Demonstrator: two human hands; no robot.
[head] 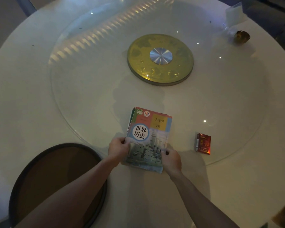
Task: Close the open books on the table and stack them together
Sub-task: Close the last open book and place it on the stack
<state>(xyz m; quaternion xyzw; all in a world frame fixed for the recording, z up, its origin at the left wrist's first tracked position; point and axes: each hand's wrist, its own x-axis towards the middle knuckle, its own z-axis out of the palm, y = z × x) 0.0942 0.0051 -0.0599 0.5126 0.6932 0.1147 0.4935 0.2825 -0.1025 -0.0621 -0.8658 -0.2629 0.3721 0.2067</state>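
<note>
A stack of closed books [148, 137] lies near the front edge of the round white table [31, 89], partly on its glass turntable. The top book has a colourful cover with Chinese characters and a ship picture; edges of other books show beneath it at the left and bottom. My left hand [118, 148] grips the stack's left edge, thumb on the cover. My right hand [170, 159] holds the lower right corner, fingers on the cover.
A red cigarette pack [203, 143] lies to the right of the stack. A gold disc with a silver hub [160, 59] marks the turntable's centre. A round brown stool [56, 178] stands at the lower left. A small brass object [241, 37] sits far right.
</note>
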